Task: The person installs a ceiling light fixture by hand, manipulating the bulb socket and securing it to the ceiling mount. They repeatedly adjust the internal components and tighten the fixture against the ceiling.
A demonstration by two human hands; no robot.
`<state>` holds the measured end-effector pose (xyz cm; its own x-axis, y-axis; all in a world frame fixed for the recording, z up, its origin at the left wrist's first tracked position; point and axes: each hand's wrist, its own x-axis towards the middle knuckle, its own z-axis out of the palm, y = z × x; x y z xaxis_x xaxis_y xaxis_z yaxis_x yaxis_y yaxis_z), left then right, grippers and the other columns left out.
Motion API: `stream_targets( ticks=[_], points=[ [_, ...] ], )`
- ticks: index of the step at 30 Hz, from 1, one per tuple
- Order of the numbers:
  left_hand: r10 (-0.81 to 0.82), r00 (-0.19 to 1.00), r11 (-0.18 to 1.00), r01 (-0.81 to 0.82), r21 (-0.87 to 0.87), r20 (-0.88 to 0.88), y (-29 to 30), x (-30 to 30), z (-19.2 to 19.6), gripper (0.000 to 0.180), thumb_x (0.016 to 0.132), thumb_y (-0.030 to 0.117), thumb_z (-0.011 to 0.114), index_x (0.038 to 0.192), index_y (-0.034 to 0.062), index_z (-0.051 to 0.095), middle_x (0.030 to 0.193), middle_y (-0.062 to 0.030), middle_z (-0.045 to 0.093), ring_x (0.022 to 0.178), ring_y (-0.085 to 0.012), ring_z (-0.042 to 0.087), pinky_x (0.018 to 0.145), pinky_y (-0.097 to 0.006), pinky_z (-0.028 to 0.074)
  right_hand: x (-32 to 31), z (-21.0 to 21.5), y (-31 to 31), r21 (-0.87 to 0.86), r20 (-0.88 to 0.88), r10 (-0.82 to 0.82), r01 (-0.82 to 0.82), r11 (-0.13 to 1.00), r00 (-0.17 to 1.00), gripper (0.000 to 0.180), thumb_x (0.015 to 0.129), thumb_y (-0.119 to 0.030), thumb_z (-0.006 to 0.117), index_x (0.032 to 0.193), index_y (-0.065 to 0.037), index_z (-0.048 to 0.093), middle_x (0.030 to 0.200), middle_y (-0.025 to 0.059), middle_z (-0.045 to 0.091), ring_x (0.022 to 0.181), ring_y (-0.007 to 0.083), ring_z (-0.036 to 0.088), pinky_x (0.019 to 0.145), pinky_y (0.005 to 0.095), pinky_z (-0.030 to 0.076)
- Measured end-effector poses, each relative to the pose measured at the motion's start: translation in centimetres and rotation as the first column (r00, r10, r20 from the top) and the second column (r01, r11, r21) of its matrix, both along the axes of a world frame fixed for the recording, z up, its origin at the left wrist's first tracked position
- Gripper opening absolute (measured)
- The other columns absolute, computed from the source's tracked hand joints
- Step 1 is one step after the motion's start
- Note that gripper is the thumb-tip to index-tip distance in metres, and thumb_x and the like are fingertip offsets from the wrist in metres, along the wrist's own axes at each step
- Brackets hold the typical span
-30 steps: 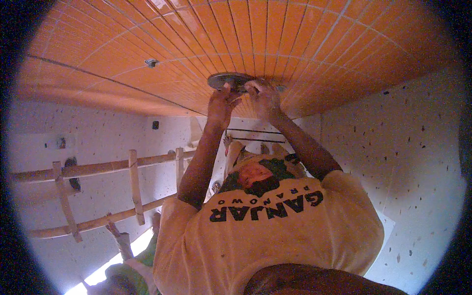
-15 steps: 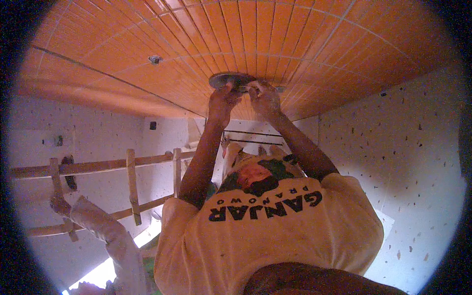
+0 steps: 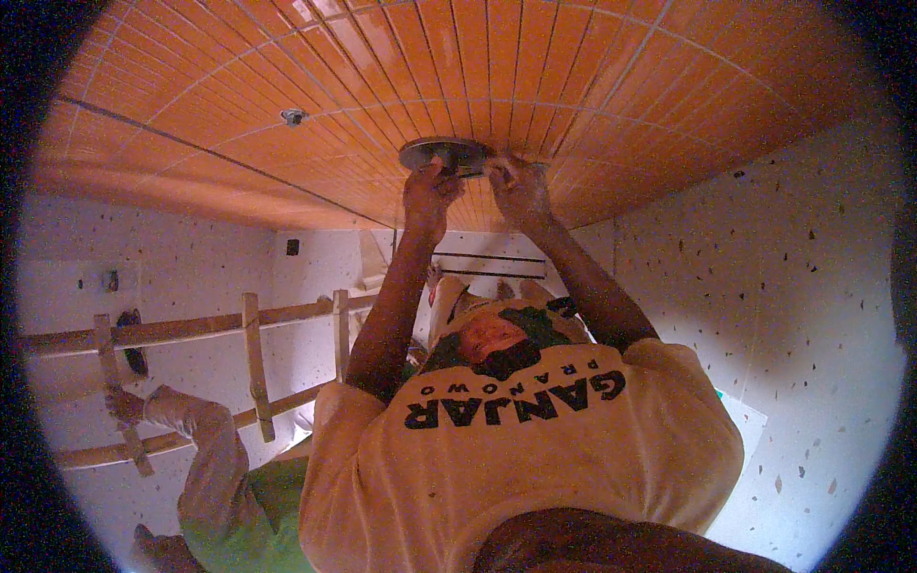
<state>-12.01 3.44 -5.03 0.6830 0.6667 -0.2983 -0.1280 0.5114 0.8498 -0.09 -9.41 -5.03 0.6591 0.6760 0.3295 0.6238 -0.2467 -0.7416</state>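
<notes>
My left hand [image 3: 432, 196] is closed on the near edge of a dark, round, flat disc [image 3: 439, 148], with the thumb on its face. The disc lies at or close against an orange, finely lined panelled surface [image 3: 525, 57]; I cannot tell whether it touches. Just to the right of the disc, my right hand [image 3: 521, 191] has its fingers bent and pinched together near the orange surface. Whatever sits between those fingertips is too small and blurred to make out. Both arms are stretched away from me.
A small metal fitting [image 3: 293, 116] sits on the orange surface, left of the disc. At the left stands a wooden ladder-like frame [image 3: 250, 353], gripped by another person's hand [image 3: 124, 406]; that person wears green. A pale speckled wall [image 3: 764, 277] rises at the right.
My right fingers have shifted slightly right, away from the disc, which shows a little more of its face. The other person's arm has moved, and more green clothing shows.
</notes>
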Motion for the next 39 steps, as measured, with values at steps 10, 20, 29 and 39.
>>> stream_targets(
  ticks=[10, 20, 29, 39],
  points=[
    [0.228, 0.965, 0.879, -0.147, 0.453, -0.13, -1.4, 0.7, -0.3, 0.046, 0.084, 0.022, 0.069, 0.115, 0.0028, 0.04, 0.098, -0.015, 0.059, 0.079, -0.0264, 0.063, 0.068, -0.036, 0.054, -0.1, 1.4, -1.6, 0.033, -0.172, -0.023, 0.029, 0.999, 0.985, 0.021, 0.089, -0.024, 0.06, 0.1, -0.008, 0.066, 0.09, 0.0126, 0.068, 0.078, 0.0233, 0.067, 0.069, 0.0344, 0.054],
    [0.495, 0.851, 0.137, 0.124, 0.983, -0.176, -2.4, -0.1, 0.6, 0.049, 0.081, 0.017, 0.07, 0.118, -0.0055, 0.046, 0.118, -0.0314, 0.049, 0.094, -0.0491, 0.056, 0.077, -0.048, 0.051, 0.4, -0.6, -2.7, -0.028, -0.022, -0.03, 0.029, 0.999, 0.999, 0.02, 0.088, -0.021, 0.06, 0.1, -0.006, 0.066, 0.095, 0.0113, 0.069, 0.08, 0.0233, 0.067, 0.073, 0.0338, 0.054],
    [0.483, 0.871, 0.026, 0.094, 0.995, -0.095, -2.5, 0.5, 0.6, 0.043, 0.084, 0.018, 0.065, 0.114, -0.0057, 0.045, 0.104, -0.0313, 0.054, 0.091, -0.0484, 0.057, 0.073, -0.05, 0.051, 0.3, -0.2, -2.5, 0.075, -0.137, -0.023, 0.033, 0.997, 0.99, 0.023, 0.089, -0.028, 0.059, 0.096, -0.007, 0.066, 0.089, 0.0133, 0.069, 0.077, 0.0292, 0.066, 0.071, 0.0391, 0.053],
    [0.43, 0.888, 0.301, 0.025, 0.953, -0.16, -2.7, 0.6, 0.6, 0.047, 0.084, 0.023, 0.068, 0.115, -0.0033, 0.045, 0.099, -0.0272, 0.06, 0.085, -0.0431, 0.062, 0.072, -0.047, 0.051, 0.3, 1.0, -2.3, 0.097, -0.231, -0.012, 0.036, 0.995, 0.973, 0.019, 0.087, -0.026, 0.062, 0.094, -0.009, 0.064, 0.089, 0.0111, 0.068, 0.084, 0.0297, 0.065, 0.076, 0.0398, 0.05]
  ],
)
